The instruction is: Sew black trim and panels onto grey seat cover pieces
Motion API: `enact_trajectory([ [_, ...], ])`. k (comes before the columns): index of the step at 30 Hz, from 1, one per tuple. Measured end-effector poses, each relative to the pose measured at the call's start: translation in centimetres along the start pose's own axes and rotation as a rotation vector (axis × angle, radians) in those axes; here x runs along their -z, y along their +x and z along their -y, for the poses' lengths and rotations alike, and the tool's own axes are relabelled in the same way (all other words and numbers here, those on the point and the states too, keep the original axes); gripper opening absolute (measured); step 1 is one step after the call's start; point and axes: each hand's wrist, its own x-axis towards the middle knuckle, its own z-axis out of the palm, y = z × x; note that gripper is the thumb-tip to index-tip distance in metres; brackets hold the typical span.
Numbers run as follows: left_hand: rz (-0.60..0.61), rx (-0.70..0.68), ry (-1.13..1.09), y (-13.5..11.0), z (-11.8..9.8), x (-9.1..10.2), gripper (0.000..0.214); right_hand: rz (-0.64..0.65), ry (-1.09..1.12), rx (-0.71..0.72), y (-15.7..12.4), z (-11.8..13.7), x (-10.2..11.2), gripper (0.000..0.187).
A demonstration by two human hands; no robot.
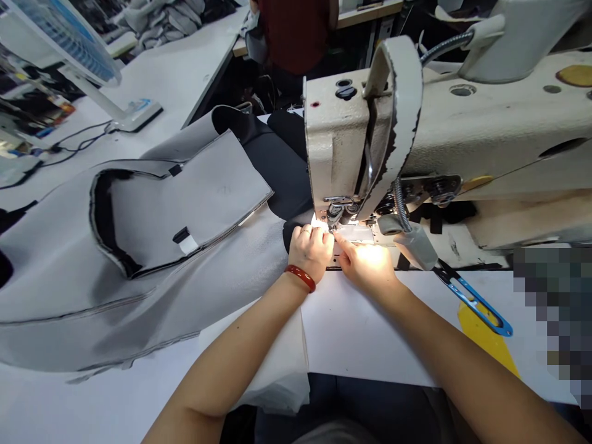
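Both my hands meet right under the needle of a cream sewing machine [351,135]. My left hand [311,250], with a red bangle on the wrist, is closed in a pinch at the presser foot [337,216]. My right hand [367,262] lies in the glare of the machine lamp, fingers pinched towards the same spot. What the fingers hold is too small and too bright to make out. A large grey fabric piece [139,259] with black edging spreads over the table to the left of the machine.
Blue-handled thread snips [476,302] lie on a yellow patch right of my right arm. A white fan [69,43] on a stand and cables sit at the far left. Another person in a dark red top [296,31] stands behind the machine. White table [370,333] surface lies in front.
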Motion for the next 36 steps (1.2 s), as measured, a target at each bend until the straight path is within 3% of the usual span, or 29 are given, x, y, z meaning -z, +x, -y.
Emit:
enact_trajectory([
  [7,-0.008,-0.088,-0.068,0.3,0.5,-0.3,0.032,-0.09,0.014,0.028,-0.3,0.0,-0.6,0.049],
  [13,0.111,-0.068,-0.092,0.6,0.9,-0.3,0.034,-0.189,0.06,0.082,-0.7,-0.4,-1.2,0.045],
  [18,0.124,-0.084,-0.059,0.4,1.0,0.1,0.034,-0.142,0.082,0.064,-0.7,-0.3,-0.9,0.045],
  [29,0.298,-0.075,-0.156,0.4,1.7,0.4,0.03,-0.075,0.109,0.068,-1.0,0.1,-0.1,0.047],
  [33,0.274,-0.087,-0.186,0.1,2.1,0.5,0.024,-0.179,0.088,0.157,-4.6,-0.3,0.5,0.038],
  [36,0.166,-0.091,-0.208,0.1,2.4,0.3,0.023,-0.395,0.139,0.185,-10.0,-3.0,0.3,0.035],
])
